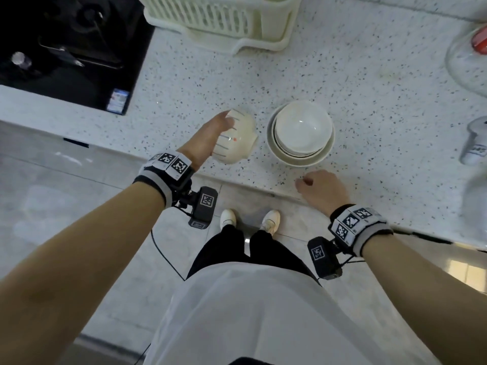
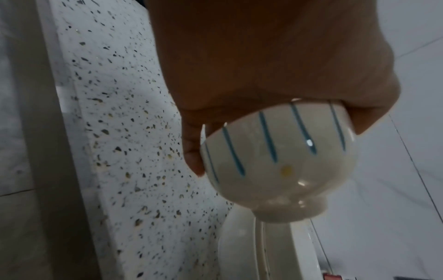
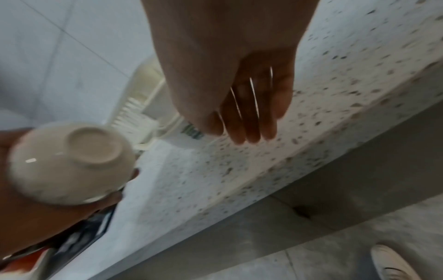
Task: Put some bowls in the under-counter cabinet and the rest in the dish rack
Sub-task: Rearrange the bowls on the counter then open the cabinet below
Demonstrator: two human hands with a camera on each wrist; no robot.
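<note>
Bowl (image 1: 234, 139) gripped by the left hand (image 1: 208, 142), beside the stack (image 1: 300, 133); carry level, perhaps rackward; right hand (image 1: 322, 189) loose, empty.

Stacked bowls (image 1: 301, 133) on counter (image 1: 369, 88) near front edge; striped bowl (image 1: 235, 139) just left, in left hand (image 1: 208, 140). Dish rack (image 1: 224, 19) behind. Stove (image 1: 66, 48) far left. Right hand (image 1: 322, 191) before stack.

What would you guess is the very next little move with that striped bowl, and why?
Probably carry the striped bowl up to the dish rack. The left hand already holds it tilted off the counter, the rack stands just beyond, and the right hand is free near the stacked bowls.
</note>
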